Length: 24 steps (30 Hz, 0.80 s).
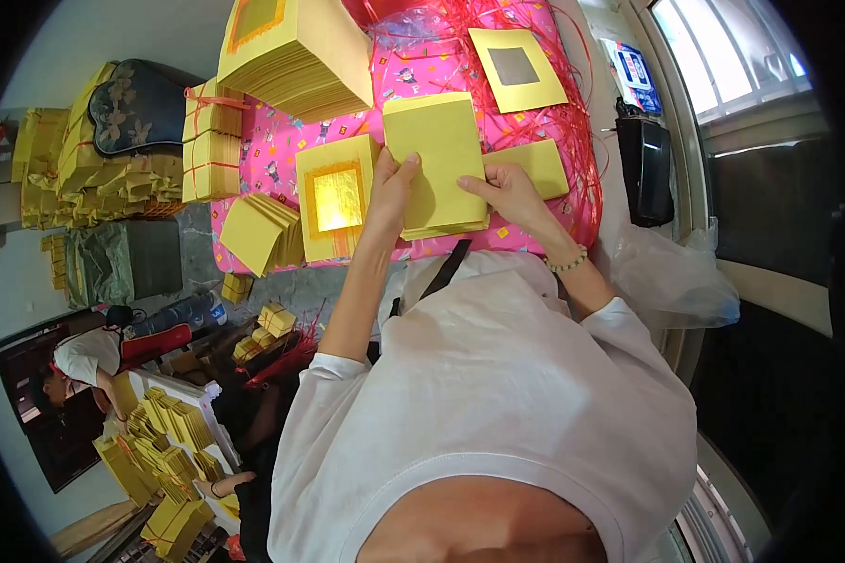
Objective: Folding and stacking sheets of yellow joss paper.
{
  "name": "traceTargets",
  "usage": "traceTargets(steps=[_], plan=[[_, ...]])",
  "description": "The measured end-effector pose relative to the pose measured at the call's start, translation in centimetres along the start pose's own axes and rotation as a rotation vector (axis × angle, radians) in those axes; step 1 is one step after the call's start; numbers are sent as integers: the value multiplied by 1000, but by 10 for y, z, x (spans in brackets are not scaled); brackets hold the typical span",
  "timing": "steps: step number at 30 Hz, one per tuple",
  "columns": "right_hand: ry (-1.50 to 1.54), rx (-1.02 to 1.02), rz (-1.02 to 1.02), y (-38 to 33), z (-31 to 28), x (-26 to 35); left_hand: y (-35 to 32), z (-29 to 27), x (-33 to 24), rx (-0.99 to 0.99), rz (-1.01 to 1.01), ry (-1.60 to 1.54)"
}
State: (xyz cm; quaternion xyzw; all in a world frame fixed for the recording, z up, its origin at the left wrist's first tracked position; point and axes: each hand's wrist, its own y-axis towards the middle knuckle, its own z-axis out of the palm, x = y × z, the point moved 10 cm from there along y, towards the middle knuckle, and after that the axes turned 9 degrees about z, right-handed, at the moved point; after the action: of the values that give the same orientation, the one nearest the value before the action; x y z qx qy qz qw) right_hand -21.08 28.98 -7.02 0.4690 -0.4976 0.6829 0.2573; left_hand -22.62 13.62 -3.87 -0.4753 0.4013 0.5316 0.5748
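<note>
A window at the far right lets daylight in over a pale sill. On the left lies a grey floor, with a dark floral cushion far left and a white shelf nearer.

Matt yellow paper makes up the stack of sheets pressed between the left hand and right hand, its surface smooth and dull. Beside it, a pile of sheets carries a square of glossy gold foil that catches the light. A further sheet bears a duller, silvery foil square. The table wears a shiny pink plastic cover with a printed pattern, strewn with thin glossy red plastic string. A beaded bracelet of pale, smooth beads circles the right wrist. The white shirt is soft matt cloth. A translucent plastic bag lies crinkled nearby.
</note>
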Motion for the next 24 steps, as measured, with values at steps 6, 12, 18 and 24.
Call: traceTargets(steps=[6, 12, 18, 24], plan=[[160, -10, 71, -7, 7, -8, 4, -11, -4, -96, 59, -80], [106, -78, 5, -10, 0, -10, 5, -18, -19, -155, 160, 93], [-17, -5, 23, -9, -8, 2, 7, -6, -41, -35, 304, 158], [195, -187, -31, -15, -50, 12, 22, 17, -4, 292, 225, 477]])
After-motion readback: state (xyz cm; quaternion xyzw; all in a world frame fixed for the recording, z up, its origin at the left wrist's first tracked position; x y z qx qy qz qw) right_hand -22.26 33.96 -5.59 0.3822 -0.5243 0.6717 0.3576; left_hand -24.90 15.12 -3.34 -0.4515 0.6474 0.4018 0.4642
